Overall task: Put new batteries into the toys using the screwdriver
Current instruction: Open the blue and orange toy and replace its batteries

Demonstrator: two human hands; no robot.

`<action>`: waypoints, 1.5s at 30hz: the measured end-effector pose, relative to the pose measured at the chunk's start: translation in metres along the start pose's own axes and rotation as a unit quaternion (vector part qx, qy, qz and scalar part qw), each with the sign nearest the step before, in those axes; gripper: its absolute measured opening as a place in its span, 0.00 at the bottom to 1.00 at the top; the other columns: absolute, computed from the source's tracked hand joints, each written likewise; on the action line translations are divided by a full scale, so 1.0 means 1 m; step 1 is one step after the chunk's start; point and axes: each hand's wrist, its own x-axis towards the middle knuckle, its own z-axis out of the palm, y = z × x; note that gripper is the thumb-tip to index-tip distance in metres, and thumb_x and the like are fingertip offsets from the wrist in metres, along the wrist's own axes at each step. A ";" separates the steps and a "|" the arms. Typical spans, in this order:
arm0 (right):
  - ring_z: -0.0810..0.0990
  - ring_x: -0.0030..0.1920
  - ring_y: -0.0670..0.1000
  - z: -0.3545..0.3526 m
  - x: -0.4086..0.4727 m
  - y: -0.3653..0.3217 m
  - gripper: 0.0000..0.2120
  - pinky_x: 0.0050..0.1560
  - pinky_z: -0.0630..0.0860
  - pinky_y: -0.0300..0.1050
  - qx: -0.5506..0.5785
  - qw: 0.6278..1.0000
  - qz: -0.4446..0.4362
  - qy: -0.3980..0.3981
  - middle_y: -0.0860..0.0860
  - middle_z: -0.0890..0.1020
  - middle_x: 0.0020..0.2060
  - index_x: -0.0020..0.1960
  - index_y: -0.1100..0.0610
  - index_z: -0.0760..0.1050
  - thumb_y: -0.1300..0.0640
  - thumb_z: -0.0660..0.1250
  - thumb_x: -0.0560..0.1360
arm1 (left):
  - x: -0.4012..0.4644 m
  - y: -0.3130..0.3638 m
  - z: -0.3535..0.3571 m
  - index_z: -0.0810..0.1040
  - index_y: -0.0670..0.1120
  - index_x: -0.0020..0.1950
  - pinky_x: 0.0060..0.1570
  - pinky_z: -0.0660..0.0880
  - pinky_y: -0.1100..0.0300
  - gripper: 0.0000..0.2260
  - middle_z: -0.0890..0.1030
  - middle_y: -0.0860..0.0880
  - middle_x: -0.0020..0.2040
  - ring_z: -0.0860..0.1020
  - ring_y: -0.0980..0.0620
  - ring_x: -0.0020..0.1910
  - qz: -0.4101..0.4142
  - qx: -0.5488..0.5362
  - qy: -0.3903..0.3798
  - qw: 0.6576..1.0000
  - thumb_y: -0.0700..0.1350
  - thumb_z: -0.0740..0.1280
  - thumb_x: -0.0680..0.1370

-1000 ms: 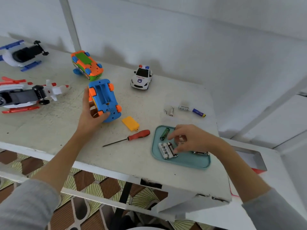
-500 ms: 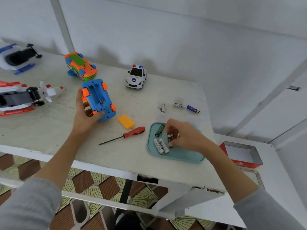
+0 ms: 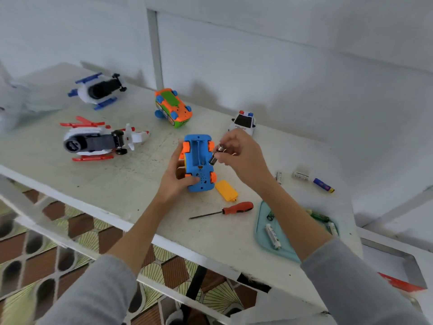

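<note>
Battery poised at the right edge of the blue toy car's open bay.
The left hand (image 3: 174,178) grips the blue toy car (image 3: 199,163) upside down; the bay runs front to back; the right hand (image 3: 241,156), just right of the car, pinches batteries (image 3: 216,154), tilted across that axis.

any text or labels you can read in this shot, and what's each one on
"POLICE", faint, on the hood of the white police car.
Print on the white battery in the teal tray: too small to read.
Print on the loose batteries and the blue battery on the table: blurred.
Battery in the right hand: no readable text.
Nothing else carries legible text.
</note>
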 end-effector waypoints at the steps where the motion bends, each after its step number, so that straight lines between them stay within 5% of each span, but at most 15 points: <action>1: 0.76 0.36 0.47 0.009 0.008 -0.001 0.13 0.39 0.74 0.35 -0.019 1.000 -0.012 0.013 0.54 0.81 0.40 0.43 0.54 0.69 0.66 0.70 0.69 | 0.000 0.000 0.000 0.55 0.64 0.71 0.42 0.77 0.67 0.40 0.75 0.53 0.56 0.77 0.55 0.54 -0.001 0.000 -0.002 1.000 0.41 0.68 0.65; 8: 0.71 0.47 0.53 0.039 0.038 0.019 0.07 0.42 0.70 0.43 -0.190 0.975 -0.115 0.024 0.55 0.74 0.45 0.43 0.61 0.75 0.64 0.71 0.67 | 0.003 -0.004 -0.006 0.55 0.59 0.76 0.51 0.79 0.56 0.45 0.76 0.46 0.62 0.77 0.51 0.58 0.003 0.000 -0.016 1.000 0.48 0.70 0.62; 17: 0.75 0.49 0.57 0.050 0.035 0.039 0.06 0.48 0.76 0.51 -0.159 0.972 -0.166 0.050 0.59 0.74 0.50 0.44 0.66 0.77 0.62 0.67 0.70 | 0.004 -0.004 -0.006 0.55 0.58 0.77 0.42 0.76 0.68 0.43 0.74 0.49 0.59 0.77 0.55 0.54 -0.004 -0.026 -0.013 1.000 0.41 0.68 0.65; 22: 0.76 0.51 0.60 0.055 0.033 0.043 0.06 0.51 0.75 0.49 -0.187 0.966 -0.172 0.056 0.61 0.76 0.52 0.43 0.66 0.79 0.63 0.67 0.70 | 0.005 -0.003 -0.007 0.56 0.61 0.74 0.43 0.77 0.65 0.41 0.74 0.50 0.56 0.78 0.55 0.51 -0.005 -0.041 -0.013 0.999 0.41 0.68 0.65; 27: 0.75 0.53 0.50 0.036 0.033 0.036 0.06 0.55 0.74 0.42 -0.183 0.970 -0.159 0.006 0.59 0.77 0.56 0.45 0.64 0.80 0.67 0.69 0.69 | 0.004 -0.004 -0.008 0.56 0.63 0.72 0.45 0.78 0.62 0.41 0.74 0.51 0.55 0.77 0.50 0.54 -0.006 -0.040 -0.018 0.999 0.41 0.68 0.65; 30: 0.75 0.53 0.45 0.010 0.014 0.029 0.12 0.52 0.71 0.30 -0.201 0.972 -0.121 -0.007 0.51 0.78 0.54 0.51 0.59 0.80 0.66 0.71 0.69 | 0.003 -0.005 -0.009 0.56 0.64 0.71 0.45 0.78 0.64 0.40 0.75 0.53 0.55 0.78 0.54 0.54 -0.003 -0.032 -0.029 0.999 0.41 0.68 0.65; 37: 0.76 0.36 0.43 -0.059 -0.060 0.030 0.07 0.39 0.71 0.28 -0.232 0.965 0.068 -0.103 0.46 0.80 0.37 0.45 0.55 0.81 0.64 0.73 0.68 | 0.003 -0.006 -0.011 0.56 0.63 0.73 0.50 0.78 0.57 0.41 0.75 0.53 0.56 0.78 0.53 0.56 0.017 -0.025 -0.036 0.999 0.39 0.67 0.65; 45: 0.74 0.37 0.44 -0.070 -0.105 0.040 0.14 0.36 0.71 0.30 -0.314 0.912 0.187 -0.186 0.49 0.79 0.40 0.53 0.55 0.79 0.58 0.74 0.68 | 0.003 -0.009 -0.009 0.53 0.57 0.77 0.49 0.76 0.64 0.42 0.75 0.55 0.60 0.78 0.62 0.53 0.030 -0.015 -0.042 0.999 0.40 0.67 0.67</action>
